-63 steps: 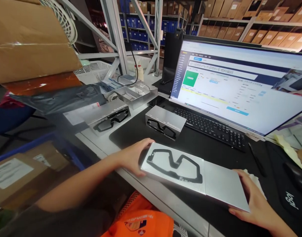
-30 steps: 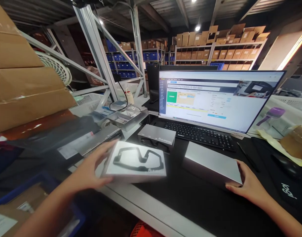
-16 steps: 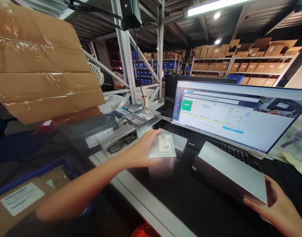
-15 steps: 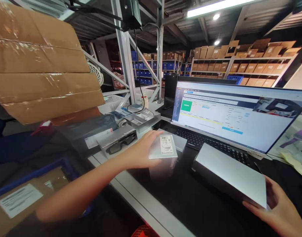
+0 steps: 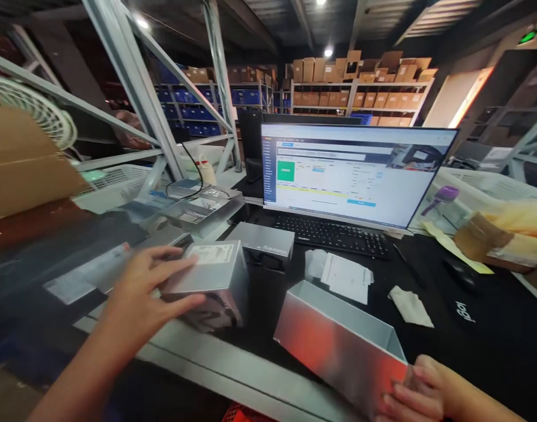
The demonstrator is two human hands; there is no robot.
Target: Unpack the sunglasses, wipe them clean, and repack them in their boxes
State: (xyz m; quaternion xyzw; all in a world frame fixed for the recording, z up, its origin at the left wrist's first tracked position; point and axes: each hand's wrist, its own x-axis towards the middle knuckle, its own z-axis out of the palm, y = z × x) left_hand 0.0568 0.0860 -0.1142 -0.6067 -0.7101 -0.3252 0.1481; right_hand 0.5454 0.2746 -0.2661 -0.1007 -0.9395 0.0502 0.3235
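1. Near the desk's front edge on the left, the left hand (image 5: 148, 290) lies on the labelled silver box (image 5: 216, 275). Its fingers are spread apart over the box's near side and top. The box stands on the black mat (image 5: 268, 299) with its label facing up.
2. At near right, the right hand (image 5: 420, 395) has its fingers curled together, clamped on one corner of the open silver shell (image 5: 334, 340). The shell is tilted, open side up.
3. The box looks to stand on a narrow face close to the edge, so a firm, steadying palm suits it. The shell is held by one corner only, and a deeper hold would likely stop it twisting.
4. The shell shows nothing inside.
5. At far left, the metal tray (image 5: 198, 208) has compartments, but their contents are too blurred to tell.
6. A second silver box (image 5: 264, 241) lies shut between the labelled box and the keyboard (image 5: 334, 234). Loose papers (image 5: 345, 275) lie just beyond the shell.
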